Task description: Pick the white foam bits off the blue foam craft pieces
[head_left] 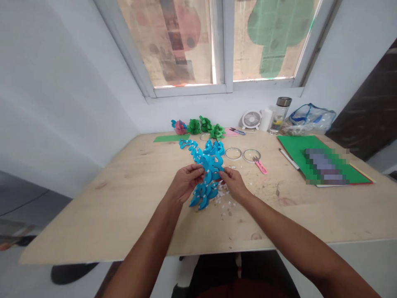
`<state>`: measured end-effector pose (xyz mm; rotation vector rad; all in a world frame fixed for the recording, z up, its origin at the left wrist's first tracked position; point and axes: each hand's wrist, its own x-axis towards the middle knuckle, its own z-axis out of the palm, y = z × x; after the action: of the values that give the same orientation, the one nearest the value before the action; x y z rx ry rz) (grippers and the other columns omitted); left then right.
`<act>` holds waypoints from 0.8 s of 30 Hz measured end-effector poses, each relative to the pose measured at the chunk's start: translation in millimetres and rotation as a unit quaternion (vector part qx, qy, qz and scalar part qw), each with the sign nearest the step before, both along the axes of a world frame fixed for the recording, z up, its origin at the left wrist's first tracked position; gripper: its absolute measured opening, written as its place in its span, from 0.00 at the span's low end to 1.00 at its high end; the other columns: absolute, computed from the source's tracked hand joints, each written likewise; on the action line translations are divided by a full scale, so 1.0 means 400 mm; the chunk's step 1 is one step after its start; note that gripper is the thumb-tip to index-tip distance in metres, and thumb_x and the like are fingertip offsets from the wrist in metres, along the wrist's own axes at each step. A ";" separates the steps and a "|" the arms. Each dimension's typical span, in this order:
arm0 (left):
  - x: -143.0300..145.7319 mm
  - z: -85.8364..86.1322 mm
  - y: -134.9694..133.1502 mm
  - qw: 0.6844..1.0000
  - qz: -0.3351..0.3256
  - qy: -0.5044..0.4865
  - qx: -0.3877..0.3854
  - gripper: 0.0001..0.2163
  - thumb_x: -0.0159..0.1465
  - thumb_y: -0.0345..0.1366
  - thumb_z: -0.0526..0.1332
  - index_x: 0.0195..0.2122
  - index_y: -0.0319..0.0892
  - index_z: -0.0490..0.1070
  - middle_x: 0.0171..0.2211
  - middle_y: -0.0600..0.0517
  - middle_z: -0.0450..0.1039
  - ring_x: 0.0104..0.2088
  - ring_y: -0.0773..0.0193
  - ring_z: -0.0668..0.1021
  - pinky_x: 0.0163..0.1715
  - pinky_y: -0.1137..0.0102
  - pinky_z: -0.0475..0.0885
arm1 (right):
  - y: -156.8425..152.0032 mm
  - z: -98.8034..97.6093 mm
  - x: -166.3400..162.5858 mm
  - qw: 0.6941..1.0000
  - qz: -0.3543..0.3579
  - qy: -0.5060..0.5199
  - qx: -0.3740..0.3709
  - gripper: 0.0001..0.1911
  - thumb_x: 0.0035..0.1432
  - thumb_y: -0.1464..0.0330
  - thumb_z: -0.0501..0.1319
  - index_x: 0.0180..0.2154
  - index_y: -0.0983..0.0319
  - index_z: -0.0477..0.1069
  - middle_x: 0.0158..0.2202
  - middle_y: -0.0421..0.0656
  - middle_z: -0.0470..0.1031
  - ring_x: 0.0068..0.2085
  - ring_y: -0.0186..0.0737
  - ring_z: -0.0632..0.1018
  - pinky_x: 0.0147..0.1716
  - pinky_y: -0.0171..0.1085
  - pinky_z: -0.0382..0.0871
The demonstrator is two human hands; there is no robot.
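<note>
Near the middle of the wooden table [124,207], both hands meet on a blue paper cut-out [207,174] — a long chain of curled, loop-like shapes that runs from the near side, between the hands, away toward the far edge. The left hand [185,182] pinches the cut-out's left side with fingertips and thumb closed on the paper; the right hand [232,182] pinches its right side the same way. The near part of the cut-out hangs just below the hands, over a scatter of small white paper scraps [225,200] on the tabletop.

Just beyond the right hand lie pink-handled scissors [259,164], with two clear tape rings [233,153] beside them. Farther back, by the wall, stand green paper flowers [204,126] and one pink and blue flower [180,126], with a green paper strip [171,138] lying flat to the left. On the far right sit a small white fan [251,119], a clear bottle [280,114] and a plastic bag [310,119] — nearer than these, a stack of green sheets [297,149] lies on the table.
</note>
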<state>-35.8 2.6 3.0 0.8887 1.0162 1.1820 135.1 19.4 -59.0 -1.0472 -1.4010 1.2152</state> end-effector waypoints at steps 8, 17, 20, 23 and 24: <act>0.048 -0.011 0.021 0.999 0.018 -0.026 0.019 0.14 0.41 0.35 0.71 0.28 0.36 0.72 0.22 0.54 0.70 0.23 0.72 0.70 0.24 0.76 0.66 | -0.002 0.010 0.004 1.000 -0.007 -0.013 0.010 0.15 0.54 0.58 0.57 0.24 0.61 0.63 0.21 0.38 0.68 0.25 0.35 0.70 0.26 0.34 0.63; 0.061 -0.028 0.018 0.997 0.061 0.026 0.033 0.14 0.41 0.39 0.70 0.25 0.37 0.72 0.20 0.53 0.71 0.21 0.70 0.70 0.21 0.75 0.63 | -0.017 0.023 -0.002 0.999 -0.004 -0.040 0.024 0.15 0.54 0.59 0.56 0.22 0.61 0.61 0.19 0.36 0.64 0.23 0.33 0.66 0.23 0.32 0.58; 0.061 -0.031 0.016 0.998 0.055 0.030 0.033 0.13 0.41 0.39 0.70 0.25 0.37 0.72 0.20 0.53 0.71 0.21 0.69 0.70 0.20 0.75 0.62 | -0.017 0.021 -0.003 0.999 -0.003 -0.043 0.028 0.14 0.54 0.60 0.55 0.21 0.60 0.60 0.18 0.35 0.61 0.23 0.33 0.65 0.22 0.32 0.58; 0.064 -0.033 0.013 0.997 0.062 0.035 0.041 0.12 0.42 0.40 0.70 0.23 0.37 0.72 0.20 0.53 0.70 0.21 0.70 0.69 0.20 0.75 0.61 | -0.019 0.021 -0.004 0.999 0.002 -0.041 0.033 0.14 0.54 0.61 0.55 0.21 0.60 0.59 0.18 0.35 0.61 0.22 0.32 0.65 0.22 0.32 0.57; 0.065 -0.033 0.012 0.996 0.065 0.036 0.044 0.12 0.43 0.39 0.69 0.23 0.37 0.72 0.19 0.53 0.70 0.20 0.70 0.68 0.20 0.75 0.61 | -0.020 0.022 -0.004 0.999 0.003 -0.040 0.033 0.14 0.54 0.61 0.55 0.21 0.60 0.59 0.18 0.35 0.61 0.22 0.32 0.65 0.22 0.32 0.57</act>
<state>-9.8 7.4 -10.1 0.9518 1.1010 1.3192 133.5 11.5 -50.2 -1.0563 -1.4973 1.1348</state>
